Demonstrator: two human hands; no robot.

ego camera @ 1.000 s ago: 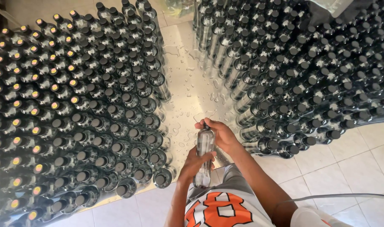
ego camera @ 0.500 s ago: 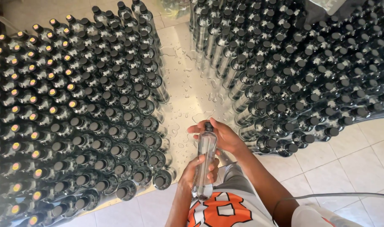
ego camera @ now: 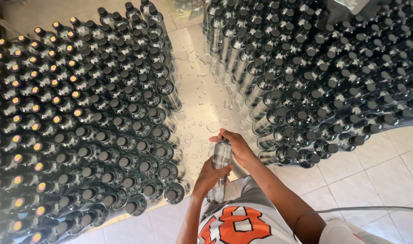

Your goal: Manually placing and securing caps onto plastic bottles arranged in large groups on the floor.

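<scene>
While the left hand [ego camera: 209,175] grips a clear bottle [ego camera: 219,169] by its body, the right hand [ego camera: 236,147], lower than a second ago, closes over its cap above the wet floor [ego camera: 202,97] between massed bottles [ego camera: 102,135].

No labels, signs or screens in view. Packages: clear bottles with dark caps [ego camera: 125,135], massed upright on the wet tiled floor [ego camera: 202,99] at left; a second mass [ego camera: 315,72] at right; far-left caps show orange-yellow spots [ego camera: 16,140].

clear bottle [ego camera: 220,169] in both hands, capped bottles [ego camera: 102,135] around
</scene>
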